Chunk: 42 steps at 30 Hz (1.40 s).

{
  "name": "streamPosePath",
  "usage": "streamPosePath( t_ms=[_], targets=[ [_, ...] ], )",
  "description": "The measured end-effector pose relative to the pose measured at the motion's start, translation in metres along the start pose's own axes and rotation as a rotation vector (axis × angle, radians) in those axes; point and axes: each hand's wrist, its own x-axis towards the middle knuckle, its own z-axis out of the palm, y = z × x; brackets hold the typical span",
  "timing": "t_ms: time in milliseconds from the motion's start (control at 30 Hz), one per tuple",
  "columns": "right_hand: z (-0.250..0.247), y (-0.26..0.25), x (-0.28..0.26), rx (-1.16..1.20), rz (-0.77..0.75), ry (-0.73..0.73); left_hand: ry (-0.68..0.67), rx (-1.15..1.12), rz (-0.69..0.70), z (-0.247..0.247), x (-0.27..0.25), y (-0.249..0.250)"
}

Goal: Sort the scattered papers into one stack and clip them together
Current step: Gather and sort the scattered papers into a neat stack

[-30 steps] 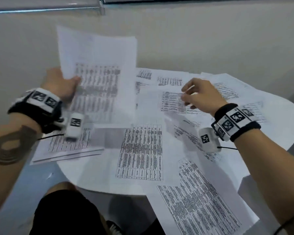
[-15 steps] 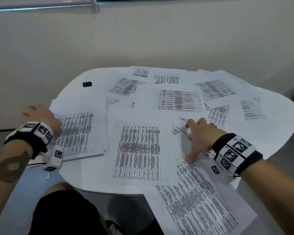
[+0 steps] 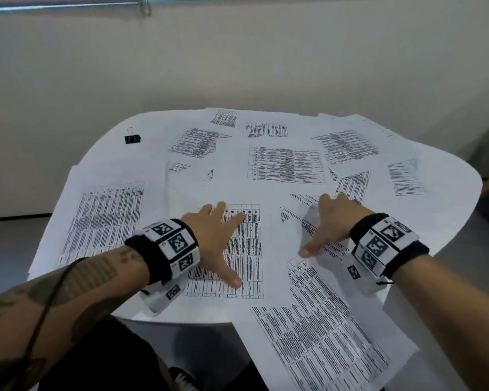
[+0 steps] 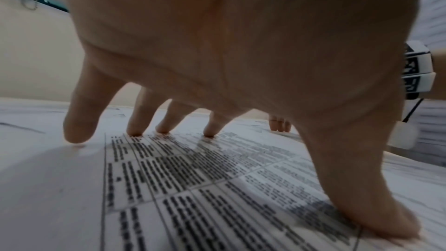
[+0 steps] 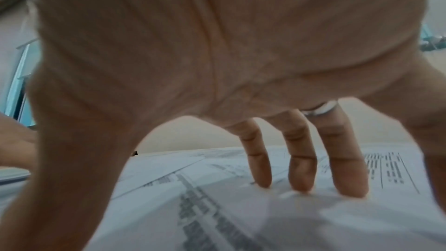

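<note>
Several printed sheets lie scattered over a round white table. My left hand presses flat, fingers spread, on the front-centre sheet; in the left wrist view its fingertips touch that sheet. My right hand presses flat on a slanted sheet just to the right; its fingers rest on the paper. A small stack of sheets lies at the table's left. A black binder clip sits alone at the far left.
A long sheet hangs over the table's near edge on the right. A beige wall stands close behind the table. My knee in dark cloth is under the front edge.
My left hand laid its held sheets on the left stack, then moved right onto the centre sheet. My right hand came down flat on the slanted sheet.
</note>
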Motion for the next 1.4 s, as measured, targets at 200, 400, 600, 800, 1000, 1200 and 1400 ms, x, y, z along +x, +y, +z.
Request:
streamPosePath(
  t_ms=[200, 400, 600, 800, 1000, 1200, 1400],
  targets=[
    [0.008, -0.004, -0.003, 0.069, -0.007, 0.002, 0.035, 0.077, 0.017, 0.012, -0.009, 0.031],
    [0.006, -0.004, -0.001, 0.088, -0.012, 0.024, 0.065, 0.071, 0.014, 0.013, -0.010, 0.040],
    [0.006, 0.000, -0.001, 0.088, -0.002, 0.059, 0.057, 0.069, 0.008, 0.012, -0.011, 0.041],
    [0.006, 0.000, 0.000, 0.093, -0.019, 0.076, 0.038, 0.030, 0.001, 0.008, -0.010, 0.043],
    [0.007, 0.003, -0.002, 0.063, 0.030, 0.049, 0.049, 0.038, -0.017, 0.007, -0.009, 0.049],
    [0.008, 0.007, -0.009, 0.091, 0.011, 0.029, 0.069, 0.026, -0.020, 0.010, -0.006, 0.050],
    [0.010, 0.009, -0.009, 0.116, 0.020, 0.025, 0.063, 0.006, -0.026, 0.012, -0.005, 0.051]
  ],
)
